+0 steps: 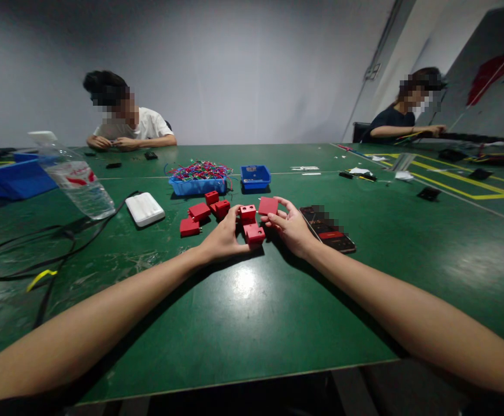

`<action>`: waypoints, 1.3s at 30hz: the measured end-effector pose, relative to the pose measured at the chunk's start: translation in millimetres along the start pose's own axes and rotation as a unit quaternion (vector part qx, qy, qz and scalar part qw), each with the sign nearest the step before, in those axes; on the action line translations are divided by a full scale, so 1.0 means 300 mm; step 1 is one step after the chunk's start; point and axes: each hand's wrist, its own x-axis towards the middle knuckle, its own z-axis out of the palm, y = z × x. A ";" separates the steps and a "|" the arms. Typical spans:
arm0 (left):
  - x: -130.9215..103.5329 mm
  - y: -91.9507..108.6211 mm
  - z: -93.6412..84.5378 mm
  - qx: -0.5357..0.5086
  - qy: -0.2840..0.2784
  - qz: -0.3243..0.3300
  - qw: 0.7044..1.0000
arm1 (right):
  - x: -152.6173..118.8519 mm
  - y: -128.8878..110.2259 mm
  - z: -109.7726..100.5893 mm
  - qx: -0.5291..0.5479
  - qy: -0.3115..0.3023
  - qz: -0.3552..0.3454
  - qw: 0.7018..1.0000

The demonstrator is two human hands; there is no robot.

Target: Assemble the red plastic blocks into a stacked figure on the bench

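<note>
My left hand (226, 236) is closed around a red stepped block (252, 224) with round holes in its faces, low over the green table. Just to the right, my right hand (290, 226) pinches a flat red square piece (268, 205) between thumb and fingers. Small pins seem to stick out of this piece's left side. The two red parts are close together; whether they touch I cannot tell. Beyond my left hand lie several more red blocks, among them one red block (190, 227) with a pin at its side.
A blue bin of coloured wires (197, 185) and a small blue tray (255, 178) stand farther back. A phone (328, 229) lies beside my right hand. To the left are a white box (145, 209), a water bottle (76, 179) and a black cable (67, 257). Two people sit across the table.
</note>
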 end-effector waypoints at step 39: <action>-0.004 -0.009 0.002 0.002 -0.005 -0.003 1.000 | -0.009 -0.013 0.008 -0.015 0.005 0.055 0.998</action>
